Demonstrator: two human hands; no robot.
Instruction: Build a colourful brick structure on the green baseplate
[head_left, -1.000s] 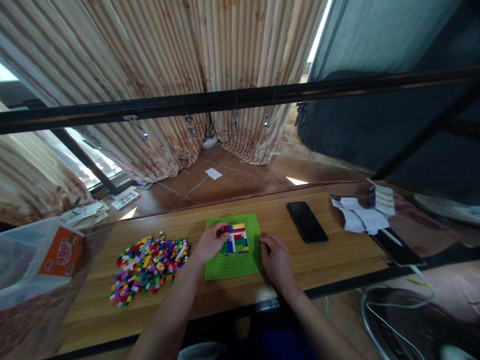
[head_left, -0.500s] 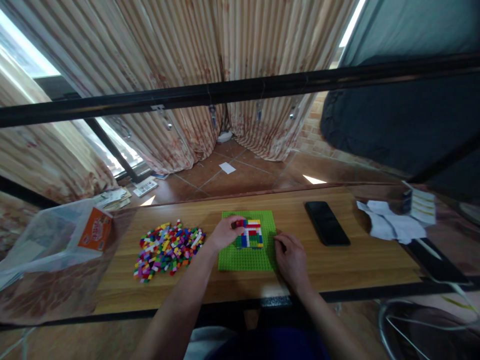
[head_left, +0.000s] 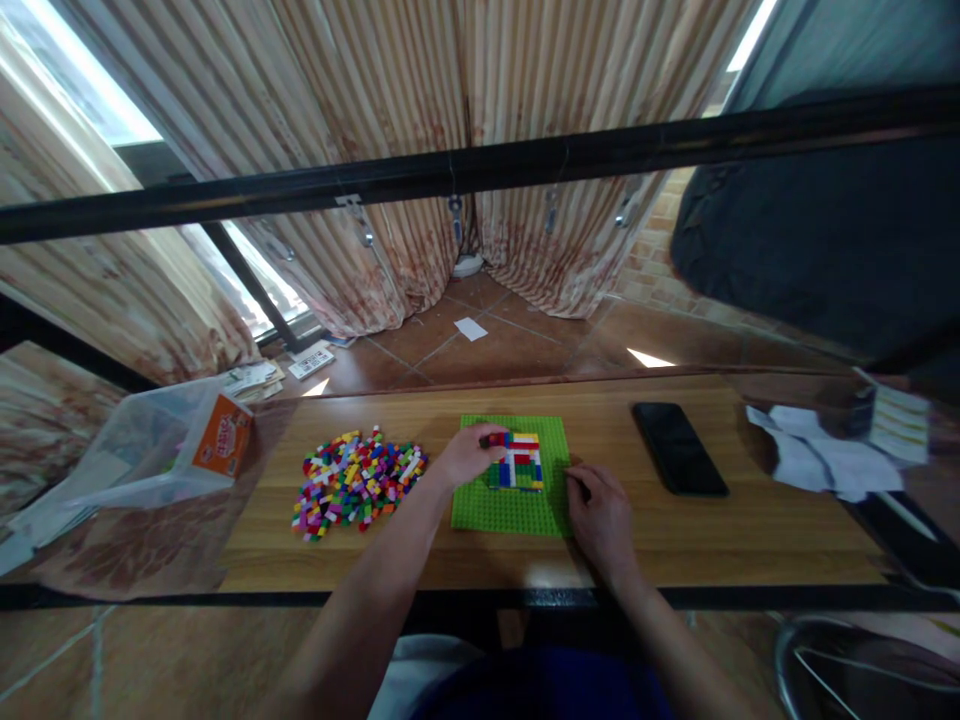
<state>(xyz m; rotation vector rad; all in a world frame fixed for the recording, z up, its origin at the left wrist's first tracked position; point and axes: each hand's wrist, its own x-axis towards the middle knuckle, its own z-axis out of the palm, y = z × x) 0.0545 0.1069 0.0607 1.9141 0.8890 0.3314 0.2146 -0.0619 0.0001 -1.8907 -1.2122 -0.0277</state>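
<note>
A green studded baseplate (head_left: 472, 515) lies on the wooden table, bearing a low block of toy bricks (head_left: 525, 465) in red, white, blue, yellow and green. At the upper left corner of that block, my left hand (head_left: 474, 455) is closed in a pinch, with a dark red toy brick (head_left: 496, 440) at its fingertips. Whether this brick is pressed onto the block or held just above it, I cannot tell. My right hand (head_left: 601, 512) rests on the table, its curled fingers closed at the right edge of the baseplate.
Left of the baseplate spreads a pile of loose coloured bricks (head_left: 360, 482). A clear plastic bin (head_left: 161, 450) with an orange label stands farther left. To the right lie a black phone (head_left: 679, 448) and crumpled white papers (head_left: 817, 455). A black rail (head_left: 510, 168) crosses beyond the table.
The whole view has shifted, so the table and its things appear farther right. Both hands keep nearly the same places against the baseplate and the bricks.
</note>
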